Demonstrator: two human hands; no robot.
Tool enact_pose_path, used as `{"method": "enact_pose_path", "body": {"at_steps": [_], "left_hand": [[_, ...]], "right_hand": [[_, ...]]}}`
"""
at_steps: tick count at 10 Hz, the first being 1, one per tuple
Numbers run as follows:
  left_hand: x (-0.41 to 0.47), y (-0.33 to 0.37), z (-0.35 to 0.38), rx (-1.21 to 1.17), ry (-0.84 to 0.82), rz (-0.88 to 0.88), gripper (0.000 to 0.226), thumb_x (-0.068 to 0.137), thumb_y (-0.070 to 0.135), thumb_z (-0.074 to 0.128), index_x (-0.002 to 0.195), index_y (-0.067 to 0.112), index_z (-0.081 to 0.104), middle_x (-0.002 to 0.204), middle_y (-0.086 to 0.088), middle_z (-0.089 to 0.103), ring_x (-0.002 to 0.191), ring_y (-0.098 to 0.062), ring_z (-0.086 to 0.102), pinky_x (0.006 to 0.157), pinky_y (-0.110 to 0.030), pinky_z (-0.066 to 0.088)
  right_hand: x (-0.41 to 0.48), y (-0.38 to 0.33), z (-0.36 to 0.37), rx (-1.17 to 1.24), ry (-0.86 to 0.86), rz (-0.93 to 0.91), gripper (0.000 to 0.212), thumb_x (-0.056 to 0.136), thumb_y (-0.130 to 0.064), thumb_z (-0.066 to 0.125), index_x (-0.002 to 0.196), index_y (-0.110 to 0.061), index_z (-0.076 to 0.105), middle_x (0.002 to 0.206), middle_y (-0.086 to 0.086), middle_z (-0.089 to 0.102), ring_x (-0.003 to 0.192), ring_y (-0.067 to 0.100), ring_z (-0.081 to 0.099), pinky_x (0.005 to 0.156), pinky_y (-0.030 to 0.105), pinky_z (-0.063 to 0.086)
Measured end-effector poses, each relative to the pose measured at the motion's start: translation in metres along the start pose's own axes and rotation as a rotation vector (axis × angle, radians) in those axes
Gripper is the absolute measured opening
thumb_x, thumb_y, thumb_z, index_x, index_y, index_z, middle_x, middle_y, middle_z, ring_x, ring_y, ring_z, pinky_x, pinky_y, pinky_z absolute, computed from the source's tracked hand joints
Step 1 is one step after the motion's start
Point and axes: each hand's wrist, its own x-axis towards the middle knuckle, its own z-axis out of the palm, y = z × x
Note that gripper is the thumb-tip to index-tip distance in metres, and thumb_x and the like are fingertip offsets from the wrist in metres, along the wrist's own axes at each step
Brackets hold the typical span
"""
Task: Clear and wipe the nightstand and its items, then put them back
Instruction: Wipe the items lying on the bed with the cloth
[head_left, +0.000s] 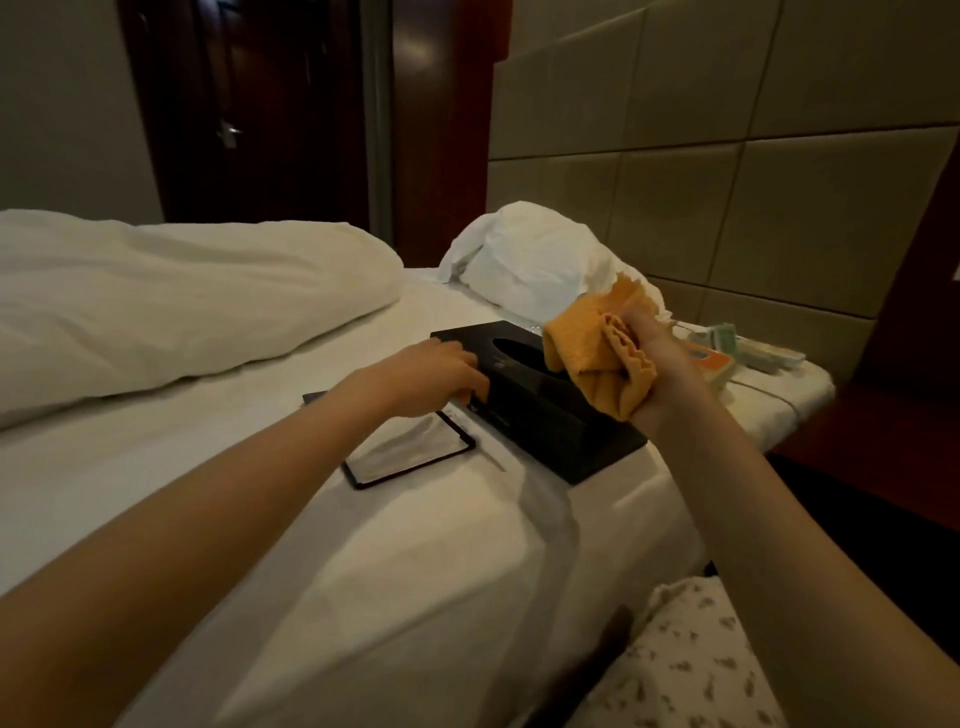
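Note:
A black tissue box lies on the white bed sheet near the bed's right edge. My left hand grips its near left end, fingers curled over the edge. My right hand holds a bunched orange cloth just over the box's top opening. A black-framed card lies flat on the sheet beside the box, partly under my left hand. Small packets and an orange-topped item sit on the sheet behind my right hand.
A rumpled white duvet fills the bed's left side. A white pillow leans near the padded headboard. The dark red nightstand stands at the right. A dark door is behind the bed.

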Motion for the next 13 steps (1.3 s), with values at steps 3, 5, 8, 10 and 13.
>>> {"method": "enact_pose_path", "body": {"at_steps": [3,5,8,10,13], "left_hand": [[0.004,-0.008,0.028,-0.052,-0.029,-0.135,0.033,0.097,0.024,0.046,0.129,0.031,0.049,0.127,0.002,0.054,0.118,-0.019,0.046,0.093,-0.030,0.034],[-0.015,-0.033,0.032,-0.325,-0.186,-0.638,0.052,0.096,0.044,0.043,0.142,0.023,0.031,0.139,-0.011,0.044,0.125,-0.030,0.043,0.102,-0.042,0.034],[-0.043,-0.055,0.046,-0.725,-0.292,-1.086,0.083,0.077,0.064,0.059,0.135,0.008,0.042,0.141,-0.012,0.043,0.127,-0.032,0.042,0.106,-0.040,0.035],[-0.052,-0.060,0.030,-1.011,-0.198,-1.083,0.085,0.077,0.048,0.070,0.139,0.002,0.033,0.132,-0.013,0.044,0.110,-0.026,0.047,0.091,-0.033,0.042],[-0.030,-0.046,-0.025,-0.922,-0.084,-0.827,0.077,0.072,0.052,0.072,0.129,0.007,0.047,0.121,-0.009,0.054,0.101,-0.021,0.050,0.084,-0.032,0.043]], "right_hand": [[0.003,0.015,0.008,-0.079,0.030,0.102,0.019,0.091,-0.035,0.057,0.084,-0.017,0.056,0.080,0.003,0.059,0.075,0.015,0.057,0.072,0.032,0.050],[0.002,0.019,0.016,0.078,-0.069,0.199,0.020,0.093,-0.034,0.053,0.084,-0.017,0.056,0.050,-0.005,0.062,0.043,0.006,0.061,0.038,0.020,0.049],[-0.003,0.030,0.023,0.125,-0.160,0.166,0.018,0.097,-0.031,0.045,0.096,-0.014,0.054,0.084,0.002,0.055,0.041,0.006,0.062,0.039,0.021,0.051],[-0.006,0.020,0.018,0.242,-0.155,0.282,0.027,0.093,-0.040,0.050,0.105,-0.015,0.053,0.063,0.003,0.064,0.040,0.011,0.062,0.033,0.018,0.046],[-0.013,-0.005,0.001,0.399,-0.320,0.384,0.030,0.051,-0.019,0.086,0.074,-0.008,0.070,0.058,-0.001,0.059,0.047,0.005,0.053,0.047,-0.003,0.037]]}}
